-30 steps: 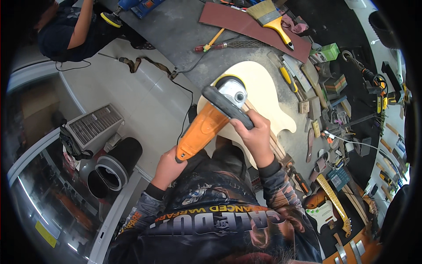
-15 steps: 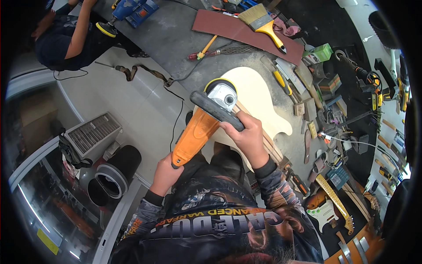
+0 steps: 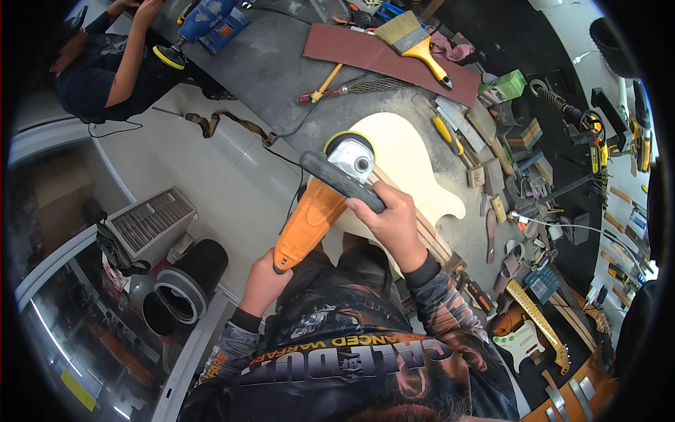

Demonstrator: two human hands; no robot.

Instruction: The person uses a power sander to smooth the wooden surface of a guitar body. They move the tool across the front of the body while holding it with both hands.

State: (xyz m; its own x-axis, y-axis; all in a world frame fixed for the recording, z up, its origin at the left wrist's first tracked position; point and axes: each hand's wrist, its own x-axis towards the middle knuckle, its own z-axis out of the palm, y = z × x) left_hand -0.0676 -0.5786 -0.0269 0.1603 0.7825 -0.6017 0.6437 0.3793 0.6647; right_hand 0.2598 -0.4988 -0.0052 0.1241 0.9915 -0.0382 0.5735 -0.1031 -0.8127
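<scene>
Sander (image 3: 309, 221), the orange one, is held two-handed over the left part of a pale guitar-shaped body (image 3: 411, 165), which is laid at the edge of the grey desk (image 3: 271, 84). Its back end is wrapped by the left hand (image 3: 266, 283), grip clamped on, and the black handle (image 3: 329, 174) is clamped in the right hand's (image 3: 395, 224) grip. Whether the wood's touched by the round pad (image 3: 335, 143) can't be told, tbh.

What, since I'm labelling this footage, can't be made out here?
All in the head view:
Guitar-shaped wood: the area beneath the orange power tool, hidden by that tool.
Left hand: some fingers, hidden by the tool's rear end.
Right hand: some fingers, hidden by the black handle.
Co-worker: partly lost at the top edge and dark rim.
</scene>
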